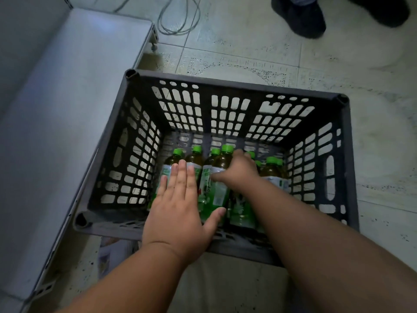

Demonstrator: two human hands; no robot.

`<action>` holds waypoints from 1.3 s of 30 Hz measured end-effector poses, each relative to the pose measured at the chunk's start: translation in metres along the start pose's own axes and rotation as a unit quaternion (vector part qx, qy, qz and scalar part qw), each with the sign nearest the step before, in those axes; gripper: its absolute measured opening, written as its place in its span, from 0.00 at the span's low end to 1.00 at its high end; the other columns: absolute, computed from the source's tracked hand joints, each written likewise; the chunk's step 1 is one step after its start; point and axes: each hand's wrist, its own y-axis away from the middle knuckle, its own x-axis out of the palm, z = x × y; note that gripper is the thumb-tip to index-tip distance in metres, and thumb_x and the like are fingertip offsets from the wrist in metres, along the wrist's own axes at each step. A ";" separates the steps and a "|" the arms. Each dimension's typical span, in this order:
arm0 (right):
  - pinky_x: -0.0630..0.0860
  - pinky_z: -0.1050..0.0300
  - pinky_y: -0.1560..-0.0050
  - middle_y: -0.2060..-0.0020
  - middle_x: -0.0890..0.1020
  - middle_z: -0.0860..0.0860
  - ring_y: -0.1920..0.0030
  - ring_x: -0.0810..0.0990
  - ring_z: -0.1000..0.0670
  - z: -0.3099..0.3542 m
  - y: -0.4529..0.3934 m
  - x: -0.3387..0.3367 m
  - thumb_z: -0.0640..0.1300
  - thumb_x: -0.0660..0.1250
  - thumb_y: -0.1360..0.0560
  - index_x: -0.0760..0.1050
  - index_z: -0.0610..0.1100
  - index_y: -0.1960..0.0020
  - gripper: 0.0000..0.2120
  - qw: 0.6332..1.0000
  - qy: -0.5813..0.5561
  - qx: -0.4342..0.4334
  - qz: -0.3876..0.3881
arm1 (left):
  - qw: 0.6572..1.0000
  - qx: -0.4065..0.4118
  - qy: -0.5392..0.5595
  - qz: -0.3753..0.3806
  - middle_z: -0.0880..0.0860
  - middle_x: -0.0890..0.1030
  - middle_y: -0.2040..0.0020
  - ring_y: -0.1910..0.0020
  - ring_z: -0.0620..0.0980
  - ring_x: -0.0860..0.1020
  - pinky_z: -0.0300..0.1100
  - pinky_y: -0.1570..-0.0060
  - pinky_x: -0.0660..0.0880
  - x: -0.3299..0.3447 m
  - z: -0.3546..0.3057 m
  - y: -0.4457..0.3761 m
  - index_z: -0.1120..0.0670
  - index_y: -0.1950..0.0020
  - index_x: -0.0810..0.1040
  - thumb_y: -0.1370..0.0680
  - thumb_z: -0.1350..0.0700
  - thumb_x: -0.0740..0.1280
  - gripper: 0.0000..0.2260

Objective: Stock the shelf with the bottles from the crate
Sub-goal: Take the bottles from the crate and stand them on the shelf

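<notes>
**Both hands down in the bottle crate**

Pale speckled floor tiles (248, 41), scuffed and marked with dark flecks, run under everything; a loop of grey cable (178, 21) lies on them at the top, and a dark shoe (300, 16) stands at the upper right. Along the left edge sits a flat, smooth white shelf (67, 91), its metal rim just beside the crate.

On the tiles stands the crate (225, 111), square, dark grey moulded plastic, its walls pierced with rows of rounded rectangular slots. At its bottom lie the bottles (194, 159): clear plastic, amber-brown liquid, ridged bright green caps, glossy green-and-white labels, packed side by side with caps pointing away from the camera.

Left hand (178, 204) is flat, fingers straight and together, resting on the bottles at the left of the row, holding nothing. Right hand (239, 172) reaches deeper, fingers curled round one bottle (222, 161) near the middle, thumb across its label.
</notes>
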 end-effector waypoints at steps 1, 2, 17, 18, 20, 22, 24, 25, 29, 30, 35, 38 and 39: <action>0.77 0.41 0.39 0.31 0.67 0.43 0.33 0.71 0.39 -0.004 0.002 -0.002 0.57 0.80 0.39 0.60 0.46 0.28 0.47 0.999 -0.035 -0.005 0.000 | 1.000 -0.001 -0.007 0.010 0.53 0.28 0.23 0.25 0.49 0.27 0.48 0.25 0.33 0.000 0.000 0.000 0.55 0.24 0.27 0.27 0.28 0.36 0.43; 0.79 0.43 0.44 0.34 0.69 0.43 0.37 0.74 0.39 -0.007 0.005 -0.004 0.54 0.80 0.38 0.59 0.48 0.30 0.45 0.997 -0.078 -0.010 0.004 | 1.000 -0.003 -0.014 0.018 0.53 0.27 0.23 0.25 0.49 0.27 0.48 0.25 0.33 -0.001 -0.001 0.001 0.56 0.24 0.27 0.27 0.28 0.36 0.43; 0.77 0.57 0.52 0.52 0.80 0.57 0.51 0.79 0.55 0.138 0.224 -0.169 0.50 0.82 0.37 0.71 0.55 0.41 0.30 0.933 -0.048 -0.354 -0.047 | 0.894 -0.082 0.416 -0.148 0.47 0.71 0.28 0.30 0.48 0.70 0.50 0.30 0.68 -0.140 0.028 0.072 0.47 0.22 0.60 0.39 0.33 0.77 0.51; 0.78 0.57 0.51 0.50 0.80 0.56 0.50 0.79 0.54 0.154 0.247 -0.169 0.50 0.82 0.37 0.71 0.56 0.39 0.31 0.921 -0.050 -0.382 -0.051 | 0.885 -0.084 0.430 -0.159 0.46 0.71 0.29 0.31 0.47 0.71 0.50 0.31 0.69 -0.156 0.039 0.085 0.47 0.23 0.60 0.43 0.29 0.76 0.54; 0.77 0.58 0.48 0.49 0.79 0.57 0.49 0.78 0.55 0.192 0.298 -0.164 0.50 0.82 0.36 0.69 0.56 0.37 0.33 0.894 -0.050 -0.441 -0.065 | 0.874 -0.084 0.440 -0.187 0.46 0.72 0.29 0.32 0.47 0.71 0.49 0.32 0.69 -0.188 0.070 0.120 0.46 0.23 0.61 0.46 0.29 0.77 0.56; 0.76 0.61 0.49 0.52 0.77 0.61 0.52 0.77 0.58 0.229 0.341 -0.153 0.50 0.82 0.36 0.67 0.57 0.39 0.32 0.866 -0.052 -0.493 -0.073 | 0.873 -0.084 0.435 -0.203 0.47 0.71 0.28 0.31 0.44 0.69 0.45 0.32 0.67 -0.212 0.103 0.157 0.47 0.23 0.62 0.41 0.35 0.80 0.51; 0.79 0.55 0.47 0.51 0.78 0.59 0.50 0.79 0.56 0.265 0.374 -0.136 0.51 0.82 0.38 0.68 0.55 0.38 0.34 0.843 -0.050 -0.532 -0.062 | 0.868 -0.102 0.434 -0.218 0.46 0.69 0.27 0.32 0.43 0.68 0.42 0.35 0.66 -0.228 0.134 0.194 0.46 0.23 0.62 0.36 0.41 0.80 0.47; 0.80 0.51 0.46 0.49 0.79 0.57 0.48 0.80 0.54 0.282 0.387 -0.127 0.52 0.83 0.38 0.69 0.55 0.37 0.35 0.836 -0.046 -0.544 -0.054 | 0.864 -0.116 0.431 -0.233 0.46 0.69 0.27 0.32 0.44 0.68 0.43 0.36 0.68 -0.234 0.149 0.209 0.45 0.24 0.62 0.36 0.42 0.80 0.45; 0.81 0.46 0.45 0.48 0.80 0.55 0.46 0.81 0.51 0.340 0.423 -0.092 0.50 0.83 0.39 0.70 0.55 0.38 0.34 0.810 -0.051 -0.583 -0.010 | 0.855 -0.174 0.385 -0.300 0.46 0.71 0.29 0.34 0.46 0.72 0.45 0.41 0.75 -0.253 0.197 0.255 0.44 0.25 0.63 0.35 0.42 0.80 0.42; 0.81 0.46 0.45 0.48 0.81 0.55 0.47 0.81 0.51 0.352 0.428 -0.084 0.50 0.83 0.38 0.70 0.55 0.39 0.33 0.806 -0.050 -0.590 -0.003 | 0.854 -0.182 0.374 -0.312 0.46 0.71 0.29 0.34 0.47 0.72 0.44 0.42 0.75 -0.255 0.208 0.262 0.44 0.25 0.63 0.35 0.41 0.79 0.42; 0.80 0.56 0.51 0.52 0.81 0.57 0.51 0.81 0.55 0.412 0.413 -0.039 0.52 0.82 0.37 0.71 0.55 0.43 0.28 0.789 -0.026 -0.612 0.044 | 0.855 -0.230 0.326 -0.333 0.46 0.69 0.26 0.32 0.45 0.70 0.45 0.37 0.72 -0.253 0.271 0.261 0.45 0.23 0.62 0.37 0.35 0.78 0.47; 0.77 0.62 0.58 0.53 0.81 0.57 0.53 0.80 0.56 0.457 0.383 -0.013 0.52 0.81 0.35 0.71 0.55 0.44 0.26 0.771 -0.005 -0.634 0.058 | 0.851 -0.262 0.310 -0.333 0.47 0.67 0.25 0.29 0.46 0.68 0.48 0.32 0.69 -0.251 0.314 0.232 0.46 0.22 0.61 0.37 0.31 0.75 0.48; 0.75 0.62 0.60 0.53 0.81 0.56 0.54 0.80 0.56 0.474 0.369 -0.004 0.52 0.81 0.35 0.71 0.55 0.44 0.26 0.768 -0.004 -0.638 0.059 | 0.855 -0.273 0.297 -0.328 0.47 0.66 0.24 0.28 0.46 0.66 0.48 0.30 0.66 -0.250 0.329 0.218 0.46 0.22 0.60 0.36 0.30 0.74 0.48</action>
